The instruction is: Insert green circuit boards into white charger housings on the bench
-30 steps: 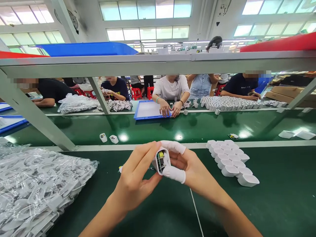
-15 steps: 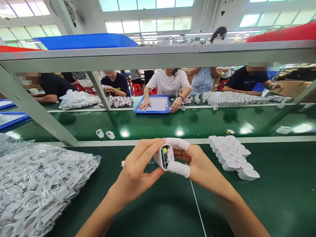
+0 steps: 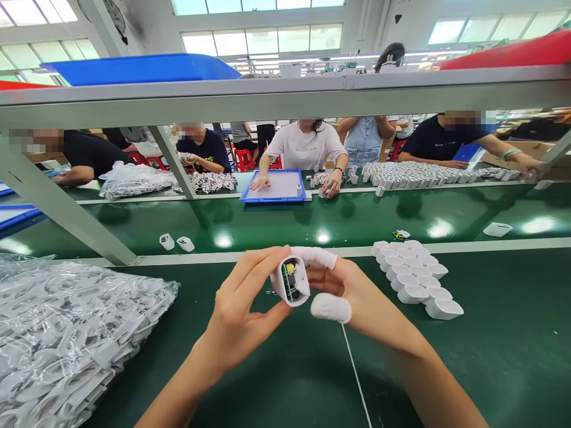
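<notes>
Shell (image 3: 292, 279): open white casing, circuit board showing, held above the green bench at centre.
Left hand (image 3: 238, 312): palm inward, fingers pinching the shell's left side.
Right hand (image 3: 352, 294): capped forefinger on top, capped thumb lifted clear.
Shells (image 3: 417, 279): clustered at 3 o'clock.
Bag (image 3: 66, 327): at 8 o'clock.

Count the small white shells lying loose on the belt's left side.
2: one shell and a second shell lie side by side just beyond the grey rail. Others may be hidden.
</notes>
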Demonstrator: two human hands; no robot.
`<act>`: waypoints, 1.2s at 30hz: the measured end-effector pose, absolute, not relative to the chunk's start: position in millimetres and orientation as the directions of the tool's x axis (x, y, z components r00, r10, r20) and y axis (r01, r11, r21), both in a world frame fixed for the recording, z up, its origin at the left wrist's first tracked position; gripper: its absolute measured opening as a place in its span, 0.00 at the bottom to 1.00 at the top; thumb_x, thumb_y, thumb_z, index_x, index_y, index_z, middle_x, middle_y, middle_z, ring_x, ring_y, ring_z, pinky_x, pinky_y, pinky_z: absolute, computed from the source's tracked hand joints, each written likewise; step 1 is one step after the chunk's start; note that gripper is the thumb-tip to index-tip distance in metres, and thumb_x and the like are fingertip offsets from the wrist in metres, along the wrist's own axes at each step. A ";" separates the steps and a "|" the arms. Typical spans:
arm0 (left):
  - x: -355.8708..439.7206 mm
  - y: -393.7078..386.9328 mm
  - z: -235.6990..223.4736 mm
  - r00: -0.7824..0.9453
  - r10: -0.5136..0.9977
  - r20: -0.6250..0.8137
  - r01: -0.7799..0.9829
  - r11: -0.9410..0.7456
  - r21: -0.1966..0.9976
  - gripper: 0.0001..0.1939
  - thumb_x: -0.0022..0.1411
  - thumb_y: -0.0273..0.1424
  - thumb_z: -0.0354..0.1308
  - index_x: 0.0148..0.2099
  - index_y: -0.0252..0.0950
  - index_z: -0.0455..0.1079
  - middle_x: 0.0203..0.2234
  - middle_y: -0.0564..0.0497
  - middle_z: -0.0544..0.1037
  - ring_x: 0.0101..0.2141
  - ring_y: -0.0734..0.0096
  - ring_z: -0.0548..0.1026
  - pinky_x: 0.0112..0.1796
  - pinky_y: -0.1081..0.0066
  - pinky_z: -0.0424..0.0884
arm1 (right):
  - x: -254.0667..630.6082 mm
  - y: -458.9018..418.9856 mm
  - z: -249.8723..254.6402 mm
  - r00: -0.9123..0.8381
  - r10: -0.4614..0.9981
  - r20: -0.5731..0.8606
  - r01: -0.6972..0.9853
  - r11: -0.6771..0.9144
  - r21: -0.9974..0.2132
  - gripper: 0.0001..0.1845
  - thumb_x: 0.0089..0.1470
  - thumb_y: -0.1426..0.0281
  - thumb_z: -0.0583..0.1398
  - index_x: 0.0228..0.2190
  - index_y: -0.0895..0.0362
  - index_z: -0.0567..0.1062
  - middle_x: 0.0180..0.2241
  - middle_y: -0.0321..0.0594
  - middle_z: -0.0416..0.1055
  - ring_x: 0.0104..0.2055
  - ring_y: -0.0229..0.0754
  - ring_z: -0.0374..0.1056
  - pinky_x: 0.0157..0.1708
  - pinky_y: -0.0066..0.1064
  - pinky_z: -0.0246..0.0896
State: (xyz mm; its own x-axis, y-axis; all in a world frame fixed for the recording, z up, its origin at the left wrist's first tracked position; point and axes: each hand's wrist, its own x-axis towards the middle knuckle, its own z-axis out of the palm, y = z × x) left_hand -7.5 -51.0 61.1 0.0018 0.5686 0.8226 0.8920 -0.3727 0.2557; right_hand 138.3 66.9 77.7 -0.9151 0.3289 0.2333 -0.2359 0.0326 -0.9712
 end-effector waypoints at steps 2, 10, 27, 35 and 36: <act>-7.4 -50.5 60.8 0.001 0.557 0.830 0.892 -0.376 0.252 0.27 0.59 0.20 0.61 0.60 0.32 0.63 0.48 0.43 0.73 0.49 0.70 0.73 0.46 0.76 0.74 | 139.4 65.8 77.9 -0.911 0.344 0.229 -0.222 0.060 -0.973 0.30 0.50 0.55 0.69 0.52 0.52 0.71 0.43 0.38 0.74 0.42 0.40 0.72 0.48 0.33 0.67; -1.2 -47.3 61.9 0.118 0.480 0.869 0.899 -0.423 0.112 0.25 0.57 0.17 0.62 0.57 0.26 0.64 0.46 0.40 0.73 0.48 0.65 0.73 0.48 0.69 0.73 | 137.3 68.4 74.2 -0.907 0.348 0.236 -0.269 -0.049 -0.962 0.20 0.54 0.58 0.67 0.44 0.52 0.73 0.37 0.33 0.71 0.38 0.34 0.70 0.39 0.23 0.66; -1.6 -44.5 54.8 -0.045 0.474 0.879 0.894 -0.375 0.248 0.28 0.57 0.21 0.63 0.59 0.37 0.63 0.46 0.44 0.74 0.48 0.64 0.74 0.45 0.67 0.77 | 136.0 67.4 76.0 -0.931 0.297 0.212 -0.268 -0.162 -0.950 0.21 0.58 0.58 0.63 0.50 0.52 0.71 0.44 0.38 0.70 0.47 0.39 0.67 0.50 0.32 0.62; 3.4 -42.2 53.0 0.024 0.356 0.934 0.932 -0.346 0.108 0.20 0.59 0.22 0.60 0.54 0.28 0.65 0.43 0.41 0.74 0.46 0.65 0.74 0.47 0.67 0.75 | 132.1 56.9 70.4 -0.895 0.415 0.166 -0.203 -0.048 -0.978 0.26 0.54 0.55 0.65 0.52 0.50 0.71 0.47 0.42 0.73 0.47 0.45 0.71 0.52 0.37 0.66; 4.8 -41.3 52.8 0.024 0.346 0.938 0.928 -0.356 0.107 0.20 0.60 0.23 0.60 0.54 0.29 0.64 0.43 0.42 0.74 0.46 0.65 0.74 0.47 0.67 0.74 | 134.0 58.5 69.7 -0.890 0.429 0.156 -0.180 -0.014 -0.984 0.26 0.54 0.54 0.64 0.52 0.49 0.71 0.49 0.43 0.73 0.49 0.47 0.71 0.52 0.38 0.67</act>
State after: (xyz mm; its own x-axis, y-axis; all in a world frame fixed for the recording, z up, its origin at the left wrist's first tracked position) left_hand 4.8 -41.3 52.8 0.0245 0.3463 0.9378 0.9283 -0.3559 0.1072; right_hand 134.0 58.5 69.7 -0.8898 0.4287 0.1563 -0.1795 -0.0141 -0.9836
